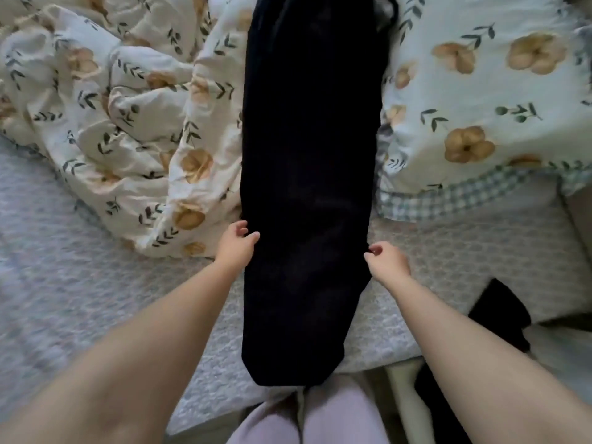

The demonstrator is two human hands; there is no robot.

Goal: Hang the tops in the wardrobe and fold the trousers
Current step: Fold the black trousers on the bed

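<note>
Both hands are on the black trousers [307, 174]: left hand [238, 243] has its fingers curled round the left edge, right hand [388, 261] pinches the right edge, roughly level with each other. The trousers lie flat and lengthwise between the hands, running away from them up the bed [96, 283]. A crumpled floral duvet [128, 107] sits just beyond the left hand, a floral pillow [480, 100] lies beyond the right, and another dark garment [499, 312] lies outside the right forearm.
</note>
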